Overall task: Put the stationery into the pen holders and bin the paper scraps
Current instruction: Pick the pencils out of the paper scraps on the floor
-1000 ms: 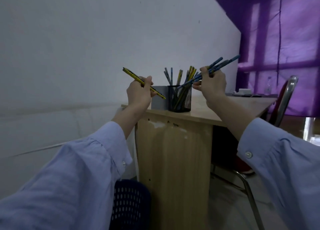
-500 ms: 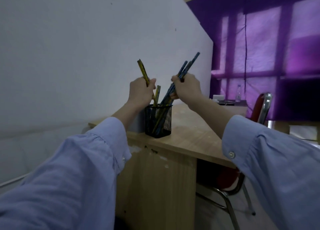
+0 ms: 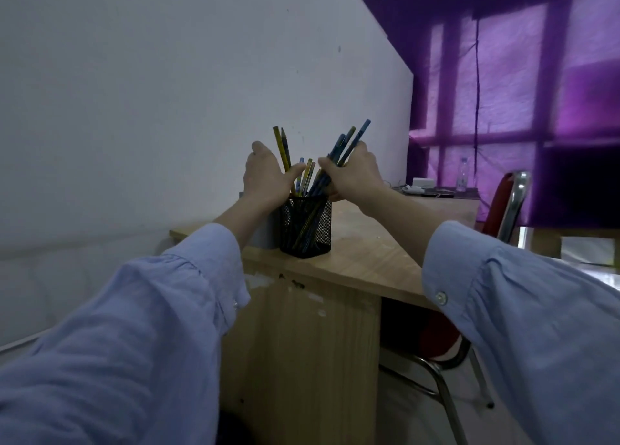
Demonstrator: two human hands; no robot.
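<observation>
Your right hand's fingers [image 3: 330,163] are clenched round a bundle of blue pencils [image 3: 349,143], whose lower ends reach into the black mesh pen holder [image 3: 305,226] while the upper ends fan up and to the right. Your left hand's fingers [image 3: 295,173] are spread loosely, thumb extended to the right, around two yellow pencils [image 3: 281,149] that stand almost upright with their lower ends in the holder; whether those fingers actually press on them cannot be told. Your right hand [image 3: 355,173] sits over the holder's right rim, your left hand [image 3: 265,176] over its left rim, with further pencils standing between the two. The holder stands on the near left corner of the wooden desk [image 3: 362,253], touching a grey box [image 3: 265,233] just to its left, close to the white wall [image 3: 167,92]. Both forearms wear light blue sleeves [image 3: 167,310]. A red chair with a metal frame [image 3: 503,203] stands at the desk's right side. At the far end of the desk lie small white items, beside a clear bottle [image 3: 462,176], before a purple curtain [image 3: 536,75].
</observation>
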